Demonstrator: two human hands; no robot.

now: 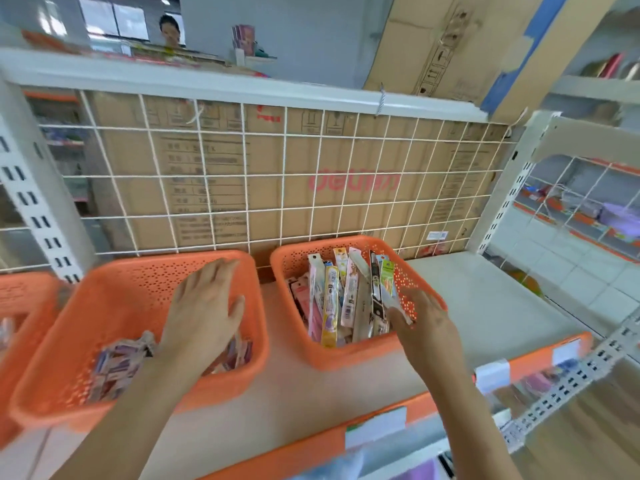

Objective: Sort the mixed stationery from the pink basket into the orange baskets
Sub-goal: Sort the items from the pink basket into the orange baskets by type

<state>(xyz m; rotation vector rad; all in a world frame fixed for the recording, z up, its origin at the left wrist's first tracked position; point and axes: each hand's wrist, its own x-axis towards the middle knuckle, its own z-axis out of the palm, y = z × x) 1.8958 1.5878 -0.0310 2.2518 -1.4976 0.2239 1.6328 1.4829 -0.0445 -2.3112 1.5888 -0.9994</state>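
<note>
Two orange baskets stand side by side on the shelf. My left hand (202,308) hovers palm down over the left orange basket (114,289), fingers spread and straight, holding nothing; small pink and purple packets (116,363) lie at the basket's bottom. My right hand (424,327) reaches into the right orange basket (346,356) and pinches a long white packet (393,303) at that basket's right wall. Several long pen packets (332,299) stand upright in this basket. The pink basket is out of view.
A third orange basket (20,299) shows at the left edge. Behind the baskets rises a white wire grid (284,174) backed by cardboard. The shelf (478,299) has an orange front rail (530,363) with label holders. Another shelving unit stands at right.
</note>
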